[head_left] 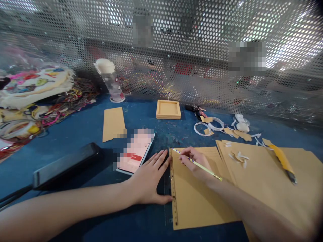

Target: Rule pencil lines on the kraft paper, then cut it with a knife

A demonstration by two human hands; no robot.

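Here, the pencil slants through the right grip, over brown paper.

matt paper sheet, perforated metal screen

White light glares through the perforated metal screen behind the far edge of the blue table, brightest rightward, while soft shadow dims the near edge below the left forearm and wide-angle stretching blurs both sides.
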